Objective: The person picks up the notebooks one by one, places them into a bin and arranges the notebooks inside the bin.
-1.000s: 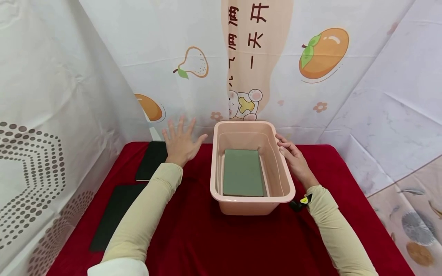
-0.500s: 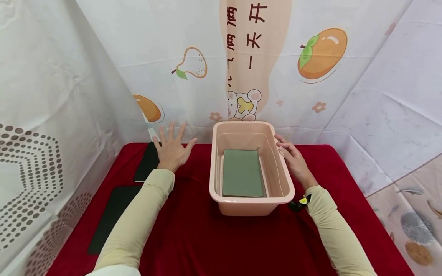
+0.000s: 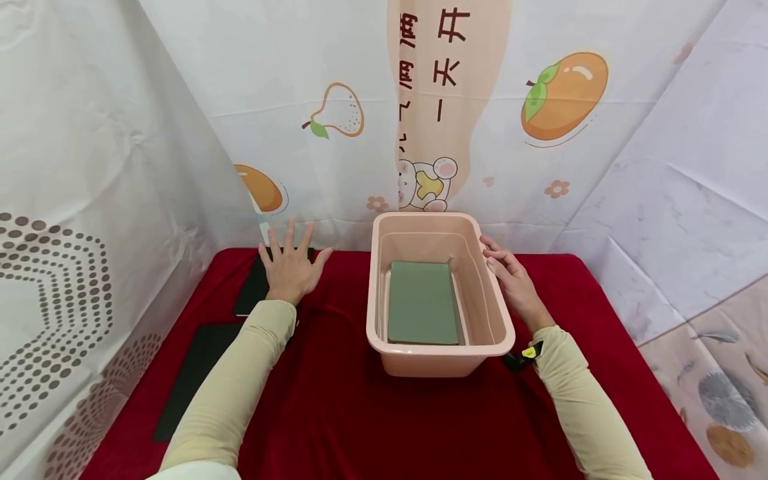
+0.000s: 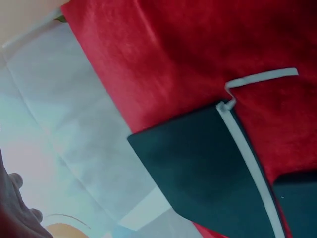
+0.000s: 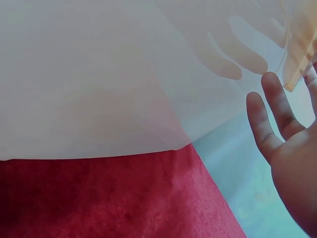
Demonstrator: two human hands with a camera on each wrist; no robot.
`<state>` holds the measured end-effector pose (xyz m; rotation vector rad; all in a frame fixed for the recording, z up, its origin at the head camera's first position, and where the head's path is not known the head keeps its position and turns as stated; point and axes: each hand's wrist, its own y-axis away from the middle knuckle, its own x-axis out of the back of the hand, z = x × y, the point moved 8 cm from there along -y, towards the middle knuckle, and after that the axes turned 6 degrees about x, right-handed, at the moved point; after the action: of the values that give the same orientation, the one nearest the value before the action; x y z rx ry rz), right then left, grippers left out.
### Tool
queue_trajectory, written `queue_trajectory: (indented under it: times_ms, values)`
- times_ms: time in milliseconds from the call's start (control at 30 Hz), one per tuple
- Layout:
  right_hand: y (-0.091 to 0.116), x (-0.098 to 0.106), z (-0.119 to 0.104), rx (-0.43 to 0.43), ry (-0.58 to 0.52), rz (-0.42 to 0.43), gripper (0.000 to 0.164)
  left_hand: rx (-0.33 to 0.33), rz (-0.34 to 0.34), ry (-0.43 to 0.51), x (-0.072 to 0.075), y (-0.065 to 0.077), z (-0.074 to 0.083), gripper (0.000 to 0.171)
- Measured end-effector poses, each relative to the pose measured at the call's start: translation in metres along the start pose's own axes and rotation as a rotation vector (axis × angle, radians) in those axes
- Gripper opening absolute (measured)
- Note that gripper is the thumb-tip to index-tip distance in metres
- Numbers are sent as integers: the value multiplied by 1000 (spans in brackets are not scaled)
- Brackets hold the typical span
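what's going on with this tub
A person has their right hand at the right rim of a pink tub with a green book lying in it. Their left hand, fingers spread, is by the farther dark notebook; the nearer dark notebook lies on the red cloth left of the tub.

Tub (image 3: 441, 350) is sitting towards the back of the bench (image 3: 384, 433), book (image 3: 423, 303) lying inside. Left of tub, far notebook (image 3: 252, 292) is lying near the back edge, near notebook (image 3: 195, 377) in front of it. Right hand (image 3: 511, 279) is sitting at tub's right rim; left hand (image 3: 292, 268) is overlapping far notebook in head view. Curtain (image 3: 270, 67) is hanging behind.
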<state>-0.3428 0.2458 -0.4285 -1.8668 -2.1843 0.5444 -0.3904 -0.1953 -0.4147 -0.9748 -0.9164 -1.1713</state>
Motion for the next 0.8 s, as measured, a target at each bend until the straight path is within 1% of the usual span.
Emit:
queue_trajectory:
  times_ms: [167, 333, 500, 667, 800]
  values:
    - [1, 1, -2, 9, -1, 3, 23, 15, -14, -6, 0, -3, -11, 84]
    - [3, 1, -2, 6, -3, 3, 22, 10, -8, -22, 1, -5, -19, 81]
    - [3, -2, -1, 2, -24, -9, 22, 20, -1, -15, 2, -4, -28, 78]
    - [3, -2, 1, -2, -13, -8, 22, 27, -14, 1, -2, -2, -35, 76]
    - [2, 0, 0, 6, -5, -5, 22, 27, -16, -4, -4, -4, -37, 75]
